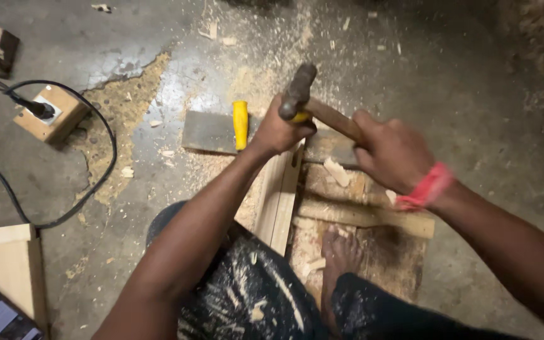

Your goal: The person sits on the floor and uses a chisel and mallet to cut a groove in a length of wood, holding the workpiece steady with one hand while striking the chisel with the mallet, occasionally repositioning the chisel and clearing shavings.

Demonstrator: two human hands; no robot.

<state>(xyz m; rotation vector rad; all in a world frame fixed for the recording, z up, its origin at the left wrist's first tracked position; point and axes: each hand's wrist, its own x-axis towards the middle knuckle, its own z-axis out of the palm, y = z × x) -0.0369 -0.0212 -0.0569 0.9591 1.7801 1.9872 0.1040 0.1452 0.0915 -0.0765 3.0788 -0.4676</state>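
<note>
Concrete floor (461, 88), sawdust everywhere. Left hand (279, 131) clenched on yellow-handled chisel (298, 116), tip hidden below fist at wooden plank (279, 195). Right hand (393, 154) wrapped round hammer (310, 101) handle; head sits right above left fist. Bare foot (341, 255) near plank.

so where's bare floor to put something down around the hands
Bare floor lies right of the right hand, and some between the socket box and the top edge. It is crowded under the hammer, left hand and planks.
</note>
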